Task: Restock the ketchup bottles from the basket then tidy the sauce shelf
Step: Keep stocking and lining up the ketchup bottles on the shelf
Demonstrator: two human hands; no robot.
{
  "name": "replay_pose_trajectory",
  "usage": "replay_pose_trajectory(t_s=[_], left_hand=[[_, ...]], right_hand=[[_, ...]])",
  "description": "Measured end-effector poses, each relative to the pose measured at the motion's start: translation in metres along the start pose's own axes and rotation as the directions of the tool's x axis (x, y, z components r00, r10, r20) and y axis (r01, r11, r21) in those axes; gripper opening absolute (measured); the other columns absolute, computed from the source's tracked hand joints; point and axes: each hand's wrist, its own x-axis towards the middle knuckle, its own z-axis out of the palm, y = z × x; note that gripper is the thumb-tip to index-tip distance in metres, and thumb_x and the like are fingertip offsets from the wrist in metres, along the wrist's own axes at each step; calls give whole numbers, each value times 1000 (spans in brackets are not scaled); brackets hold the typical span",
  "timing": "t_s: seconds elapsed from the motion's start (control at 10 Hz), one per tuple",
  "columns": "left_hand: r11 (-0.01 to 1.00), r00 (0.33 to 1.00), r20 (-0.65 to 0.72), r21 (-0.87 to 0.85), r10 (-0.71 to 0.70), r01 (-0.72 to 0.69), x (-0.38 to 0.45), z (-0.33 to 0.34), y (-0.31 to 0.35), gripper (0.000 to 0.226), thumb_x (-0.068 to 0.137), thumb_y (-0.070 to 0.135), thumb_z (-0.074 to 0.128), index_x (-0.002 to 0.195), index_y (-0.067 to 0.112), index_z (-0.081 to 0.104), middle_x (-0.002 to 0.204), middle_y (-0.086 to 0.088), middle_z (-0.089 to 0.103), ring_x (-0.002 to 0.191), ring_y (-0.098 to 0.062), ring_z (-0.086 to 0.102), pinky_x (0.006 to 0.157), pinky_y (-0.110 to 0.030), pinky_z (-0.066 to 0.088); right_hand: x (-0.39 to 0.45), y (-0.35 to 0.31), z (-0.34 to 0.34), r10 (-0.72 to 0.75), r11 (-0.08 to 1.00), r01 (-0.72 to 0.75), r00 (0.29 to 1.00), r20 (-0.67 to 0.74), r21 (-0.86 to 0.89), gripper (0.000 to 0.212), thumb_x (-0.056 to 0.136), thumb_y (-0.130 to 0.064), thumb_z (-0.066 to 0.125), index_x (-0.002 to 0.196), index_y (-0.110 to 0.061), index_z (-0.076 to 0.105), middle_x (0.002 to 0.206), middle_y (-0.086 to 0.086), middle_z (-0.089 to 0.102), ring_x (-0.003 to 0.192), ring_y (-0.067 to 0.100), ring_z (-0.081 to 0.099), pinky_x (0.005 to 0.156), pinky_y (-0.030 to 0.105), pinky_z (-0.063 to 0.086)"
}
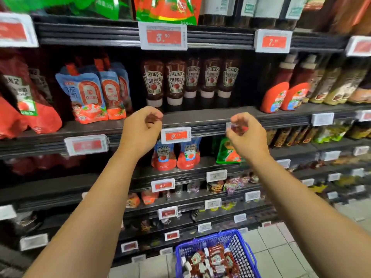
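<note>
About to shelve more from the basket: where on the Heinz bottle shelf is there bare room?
Bare shelf board lies between the Heinz bottles and the red squeeze bottles, and along the front lip before the back three. Another gap separates the blue pouches from the bottles. Far left and right are packed. Both hands hold nothing.

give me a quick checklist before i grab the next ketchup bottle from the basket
1. Left hand free: ok, fingers loosely curled, holding nothing.
2. Right hand free: ok, nothing held, though blurred.
3. Stock left in blue basket: ok, ketchup bottles lie piled inside.
4. Basket within reach: ok, on the floor below the arms.
5. Room in the Heinz row: cannot tell, five bottles across the front, depth behind hidden.
6. Shelved labels facing front: ok.
</note>
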Motion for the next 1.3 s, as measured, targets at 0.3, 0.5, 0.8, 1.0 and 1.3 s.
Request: replay_pose_trajectory(t_s=[0.3,0.5,0.8,1.0,1.3], left_hand=[[997,996,42,-14,-74,75,-92,13,-14,21,88,9,67,94,29,67,91,23,68,86,10,62,76,-2,42],[920,876,285,77,-390,384,-153,116,-48,13,93,8,63,92,21,64,80,0,65,71,-11,58,72,-18,47],[699,454,548,413,-703,584,-273,305,-69,3,97,11,63,96,11,61,91,-11,65,81,-22,57,74,-27,48],[529,186,517,666,-836,527,-356,384,-99,19,95,16,61,102,0,67,101,-21,68,99,-35,64,87,-40,50],[391,-12,457,775,-890,496,-427,482,-207,34,94,15,64,123,-2,62,122,-25,65,114,-39,61,97,-45,50]], right_hand=[[-68,100,-48,236,965,-209,957,170,-161,29,83,-26,81,102,-24,59,102,-5,65,100,17,61,85,26,41],[-114,196,-69,462,884,-404,829,316,-234,37,82,-28,83,112,-15,67,111,-1,66,103,15,59,91,25,43],[-198,362,-81,696,702,-662,560,450,-263,27,82,-18,81,105,-11,69,97,-1,68,82,11,61,79,14,41],[-242,457,-63,757,604,-717,379,532,-348,18,82,-16,76,77,-25,61,98,11,75,98,30,70,95,39,54],[-312,569,27,742,631,-594,275,612,-499,41,94,-26,55,129,-7,62,127,21,64,118,39,60,80,29,41]])
